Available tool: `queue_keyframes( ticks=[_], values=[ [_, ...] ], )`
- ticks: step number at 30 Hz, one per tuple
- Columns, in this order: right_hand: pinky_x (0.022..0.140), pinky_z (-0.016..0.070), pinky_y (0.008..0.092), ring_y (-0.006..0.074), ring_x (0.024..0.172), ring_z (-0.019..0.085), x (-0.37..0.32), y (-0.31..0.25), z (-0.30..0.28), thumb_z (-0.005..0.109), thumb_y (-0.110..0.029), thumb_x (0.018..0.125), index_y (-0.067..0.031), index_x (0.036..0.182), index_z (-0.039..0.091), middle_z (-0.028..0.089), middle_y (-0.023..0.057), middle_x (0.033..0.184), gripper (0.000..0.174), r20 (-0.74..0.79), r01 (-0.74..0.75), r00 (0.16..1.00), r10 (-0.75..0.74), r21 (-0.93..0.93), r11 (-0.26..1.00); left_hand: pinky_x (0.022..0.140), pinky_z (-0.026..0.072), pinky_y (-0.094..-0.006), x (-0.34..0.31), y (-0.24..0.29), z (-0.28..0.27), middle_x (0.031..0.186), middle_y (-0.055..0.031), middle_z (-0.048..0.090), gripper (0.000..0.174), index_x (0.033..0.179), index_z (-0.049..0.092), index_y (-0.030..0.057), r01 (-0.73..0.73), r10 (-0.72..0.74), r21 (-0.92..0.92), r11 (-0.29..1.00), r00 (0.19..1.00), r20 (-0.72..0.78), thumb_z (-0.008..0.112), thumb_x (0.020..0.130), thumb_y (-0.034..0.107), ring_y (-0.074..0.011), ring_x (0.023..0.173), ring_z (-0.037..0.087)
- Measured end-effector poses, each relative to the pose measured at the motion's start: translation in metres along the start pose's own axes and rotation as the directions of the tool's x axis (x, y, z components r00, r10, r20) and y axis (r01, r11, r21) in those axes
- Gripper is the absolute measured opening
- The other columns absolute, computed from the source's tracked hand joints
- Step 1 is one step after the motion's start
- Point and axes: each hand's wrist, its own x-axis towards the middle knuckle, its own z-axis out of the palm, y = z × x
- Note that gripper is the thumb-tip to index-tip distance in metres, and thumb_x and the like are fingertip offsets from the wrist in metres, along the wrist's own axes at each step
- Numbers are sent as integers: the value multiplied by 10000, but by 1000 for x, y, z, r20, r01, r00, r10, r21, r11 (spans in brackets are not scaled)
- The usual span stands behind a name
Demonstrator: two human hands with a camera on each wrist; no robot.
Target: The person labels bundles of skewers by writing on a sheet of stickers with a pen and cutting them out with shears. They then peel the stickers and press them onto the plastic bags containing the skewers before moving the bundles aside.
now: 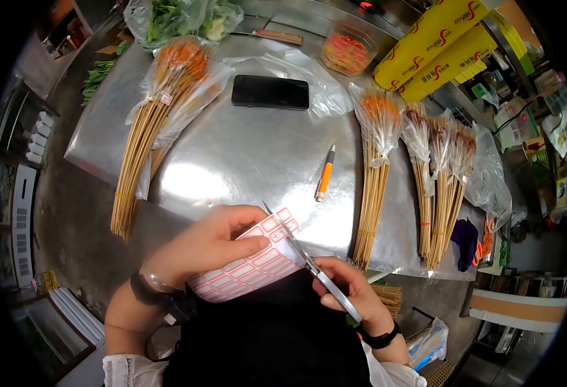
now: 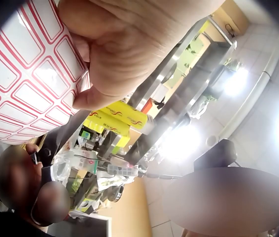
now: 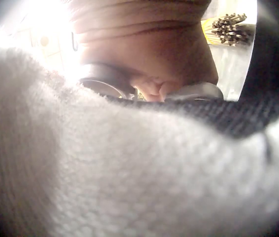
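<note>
Nearest, at 7 o'clock in the head view, the grip of the left hand (image 1: 209, 242) was clamped on a white label sheet (image 1: 248, 267) printed with red frames, thumb on its face. At 5 o'clock the grip of the right hand (image 1: 354, 293) was closed round the handles of a pair of scissors (image 1: 327, 282), whose blades lay at the sheet's upper right edge.

Beyond lay the metal counter (image 1: 212, 148), its shiny surface marked by bright glare. An orange pen (image 1: 325, 174) rested near the middle, towards 2 o'clock. At 3 o'clock lay an orange-topped skewer bundle (image 1: 370, 187), with dark-topped skewer bundles (image 1: 441, 184) farther out; at 10 o'clock was a larger skewer bundle (image 1: 145, 132), partly in plastic. A black phone (image 1: 270, 92) lay at 12.

Farther off, a clear tub (image 1: 348, 51) sat at 1 o'clock, beside yellow film rolls (image 1: 425, 42), and bagged greens (image 1: 180, 22) at 11. Grey floor (image 1: 64, 213) stretched at 9 o'clock. Overhead, the left wrist view showed bright lights (image 2: 179, 143) and a pale pipe (image 2: 245, 103).
</note>
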Motion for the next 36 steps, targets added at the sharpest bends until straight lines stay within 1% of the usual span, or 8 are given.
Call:
queue_keyframes(
  ticks=[3, 6, 14, 17, 21, 29, 32, 36],
  values=[
    [837, 425, 209, 62, 911, 531, 0, 3, 0, 781, -34, 816, -74, 1376, 513, 545, -36, 975, 622, -5, -1, 1000, 1, 37, 999, 844, 494, -258, 0, -1, -1, 1005, -43, 671, 228, 1131, 630, -28, -7, 7, 10, 1000, 1000, 5, 606, 945, 102, -87, 933, 612],
    [837, 423, 207, 59, 913, 528, -1, 2, 1, 786, -29, 814, -73, 1375, 515, 543, -38, 980, 624, -18, 0, 1000, 1, 23, 1000, 845, 495, -258, 0, -1, -1, 1006, -44, 671, 231, 1132, 631, -29, 1, -1, 14, 1000, 1000, 7, 609, 944, 103, -88, 933, 613],
    [822, 424, 198, 40, 909, 529, 0, 7, -1, 795, 9, 805, -68, 1367, 525, 567, -47, 980, 627, -24, -3, 1000, 5, 54, 999, 830, 498, -255, 0, -2, -2, 997, -44, 676, 220, 1117, 634, -28, 19, -19, 2, 1000, 1000, 22, 612, 946, 108, -86, 917, 617],
    [820, 426, 197, 39, 909, 531, 0, 9, -2, 791, 24, 806, -58, 1365, 527, 572, -45, 978, 624, -26, 6, 1000, -4, 75, 997, 815, 489, -229, 0, 0, -1, 974, 4, 667, 155, 1067, 653, 8, 24, -24, -20, 1000, 1000, 6, 641, 944, 101, -47, 899, 598],
    [814, 433, 198, 40, 899, 537, 1, 11, -3, 781, 48, 807, -47, 1367, 525, 576, -43, 966, 623, -3, 37, 999, -37, 123, 992, 831, 494, -232, 1, -2, -1, 994, -5, 676, 177, 1094, 654, 3, 32, -32, -11, 999, 999, 6, 644, 944, 97, -54, 916, 609],
    [781, 435, 189, 33, 865, 538, 2, 10, -3, 768, 56, 816, -45, 1359, 536, 572, -50, 925, 600, -27, 19, 1000, -16, 97, 995, 837, 498, -232, 2, -2, -1, 1003, -11, 680, 188, 1104, 655, -1, 33, -33, -7, 999, 999, 6, 647, 944, 98, -60, 921, 616],
    [779, 435, 189, 32, 863, 537, 1, 9, -3, 764, 54, 821, -44, 1360, 536, 572, -52, 922, 593, -30, 13, 1000, -10, 93, 996, 829, 502, -252, 1, 0, 0, 1010, -42, 677, 225, 1126, 637, -26, 27, -27, 3, 1000, 999, 19, 613, 953, 117, -84, 919, 620],
    [779, 433, 187, 32, 864, 535, 1, 10, -3, 762, 52, 825, -42, 1361, 537, 573, -52, 926, 588, -33, 19, 999, -16, 97, 995, 835, 502, -253, 2, 1, 0, 1014, -44, 679, 228, 1132, 638, -26, 29, -29, 9, 1000, 999, 21, 614, 952, 113, -87, 927, 624]
  ],
)
